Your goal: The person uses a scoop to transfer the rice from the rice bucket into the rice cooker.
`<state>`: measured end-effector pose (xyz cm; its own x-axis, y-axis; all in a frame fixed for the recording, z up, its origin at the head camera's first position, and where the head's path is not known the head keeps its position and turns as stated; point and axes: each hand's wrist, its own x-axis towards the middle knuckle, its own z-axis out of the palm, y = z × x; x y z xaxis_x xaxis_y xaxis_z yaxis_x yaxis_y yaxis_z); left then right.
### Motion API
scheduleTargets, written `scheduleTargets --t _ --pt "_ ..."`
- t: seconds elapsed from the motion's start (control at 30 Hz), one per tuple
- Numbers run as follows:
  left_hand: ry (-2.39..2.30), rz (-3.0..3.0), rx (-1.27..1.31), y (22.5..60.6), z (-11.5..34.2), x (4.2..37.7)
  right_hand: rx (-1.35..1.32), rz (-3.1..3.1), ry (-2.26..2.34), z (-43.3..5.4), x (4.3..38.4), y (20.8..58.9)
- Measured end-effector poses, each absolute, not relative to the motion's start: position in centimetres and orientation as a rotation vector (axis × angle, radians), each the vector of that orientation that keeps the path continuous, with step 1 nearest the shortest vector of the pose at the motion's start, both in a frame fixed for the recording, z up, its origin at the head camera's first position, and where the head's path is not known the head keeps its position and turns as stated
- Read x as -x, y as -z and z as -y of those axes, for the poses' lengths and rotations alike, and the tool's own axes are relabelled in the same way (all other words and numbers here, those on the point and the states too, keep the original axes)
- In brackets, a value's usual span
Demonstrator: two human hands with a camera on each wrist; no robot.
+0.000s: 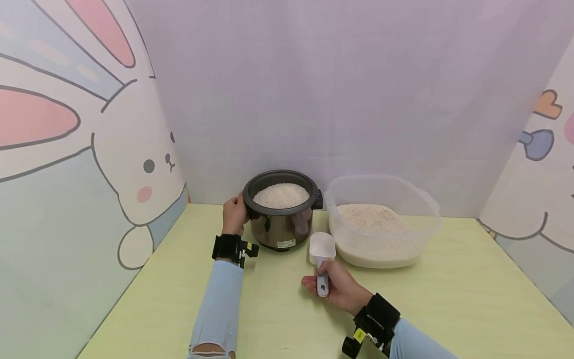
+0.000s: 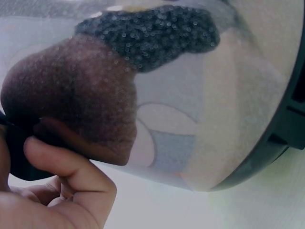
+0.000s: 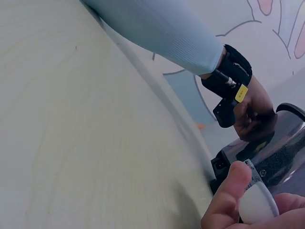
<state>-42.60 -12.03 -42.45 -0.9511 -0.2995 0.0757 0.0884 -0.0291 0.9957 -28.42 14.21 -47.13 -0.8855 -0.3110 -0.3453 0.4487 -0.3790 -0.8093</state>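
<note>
A dark, shiny rice cooker [image 1: 280,224] stands lidless near the back of the table, with white rice [image 1: 281,195] heaped inside. My left hand [image 1: 234,214] grips its left side handle [image 2: 24,157], thumb and fingers curled around it. In front of the cooker, my right hand [image 1: 343,288] holds a white scoop [image 1: 322,245] by its grey handle [image 1: 322,284]. The scoop's bowl points away from me, and I cannot tell whether anything is in it. Right of the cooker sits a translucent plastic tub [image 1: 426,212] partly filled with rice [image 1: 374,218].
A pale yellow-green table [image 1: 448,309] carries everything. Behind it hangs a plain lilac backdrop [image 1: 358,99]. Panels with rabbit drawings [image 1: 134,174] border the left and right sides. The tub's left wall stands close to the cooker's right handle [image 1: 318,199].
</note>
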Motion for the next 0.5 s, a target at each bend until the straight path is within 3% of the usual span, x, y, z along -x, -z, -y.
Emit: scheduleTargets --t 0.5 --pt "2.06 1.97 -0.22 42.7 12.0 43.0 -0.086 -1.191 2.341 -14.0 27.7 45.7"
